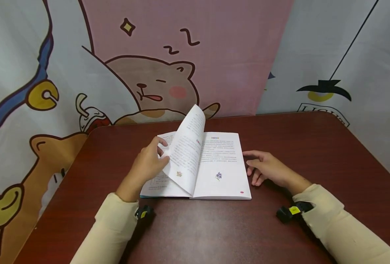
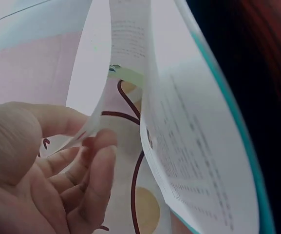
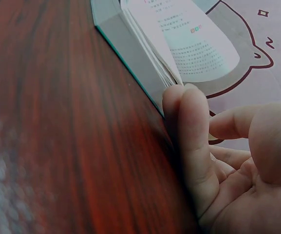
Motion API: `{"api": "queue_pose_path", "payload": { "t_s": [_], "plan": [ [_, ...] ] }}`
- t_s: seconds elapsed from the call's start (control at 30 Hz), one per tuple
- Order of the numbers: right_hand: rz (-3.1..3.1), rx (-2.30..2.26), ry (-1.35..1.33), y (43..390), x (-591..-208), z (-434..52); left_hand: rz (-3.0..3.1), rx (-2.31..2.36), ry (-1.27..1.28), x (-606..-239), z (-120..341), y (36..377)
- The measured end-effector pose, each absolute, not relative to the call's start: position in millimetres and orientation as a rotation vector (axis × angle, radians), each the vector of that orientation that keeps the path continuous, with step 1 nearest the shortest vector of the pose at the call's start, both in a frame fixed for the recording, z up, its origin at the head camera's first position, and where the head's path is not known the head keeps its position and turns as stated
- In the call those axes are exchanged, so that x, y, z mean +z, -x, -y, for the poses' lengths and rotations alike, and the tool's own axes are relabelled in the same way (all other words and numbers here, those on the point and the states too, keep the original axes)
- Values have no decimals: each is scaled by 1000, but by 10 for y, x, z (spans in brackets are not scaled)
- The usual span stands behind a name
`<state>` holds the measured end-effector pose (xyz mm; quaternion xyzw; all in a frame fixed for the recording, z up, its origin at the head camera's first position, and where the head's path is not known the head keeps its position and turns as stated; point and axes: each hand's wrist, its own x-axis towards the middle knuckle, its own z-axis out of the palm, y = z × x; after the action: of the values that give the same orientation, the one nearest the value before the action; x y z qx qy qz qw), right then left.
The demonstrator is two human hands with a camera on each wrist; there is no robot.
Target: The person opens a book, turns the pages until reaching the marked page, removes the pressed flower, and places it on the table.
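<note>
An open book (image 1: 219, 183) with printed text and small flower pictures lies on the table. One page (image 1: 186, 146) stands raised over the left half, its top corner curling upward. My left hand (image 1: 149, 161) pinches that page near its outer edge; in the left wrist view the thumb and fingers of the left hand (image 2: 57, 165) meet at the sheet (image 2: 89, 92). Beside the book's right edge my right hand (image 1: 269, 168) rests with loosely bent fingers, holding nothing. Its fingertips (image 3: 191, 95) sit right at the page edges in the right wrist view.
The dark red-brown wooden table (image 1: 313, 146) extends around the book on all sides. Behind it hangs a cloth (image 1: 234, 55) printed with cartoon animals. Each wrist carries a black camera (image 1: 145, 212), and both sleeves (image 1: 323, 209) are pale yellow.
</note>
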<state>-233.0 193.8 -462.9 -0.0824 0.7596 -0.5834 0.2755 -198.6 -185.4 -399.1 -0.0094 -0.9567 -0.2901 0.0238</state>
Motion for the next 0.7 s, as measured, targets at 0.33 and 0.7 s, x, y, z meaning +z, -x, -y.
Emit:
{"api": "queue_pose_path", "payload": {
  "t_s": [0.33, 0.7],
  "plan": [
    [-2060, -1555, 209, 2352, -4675, -1932, 3208, -531, 43, -4046, 1945, 1991],
    [-2066, -1555, 211, 2330, -4634, -1928, 3372, -209, 191, -4090, 1979, 1952]
  ]
}}
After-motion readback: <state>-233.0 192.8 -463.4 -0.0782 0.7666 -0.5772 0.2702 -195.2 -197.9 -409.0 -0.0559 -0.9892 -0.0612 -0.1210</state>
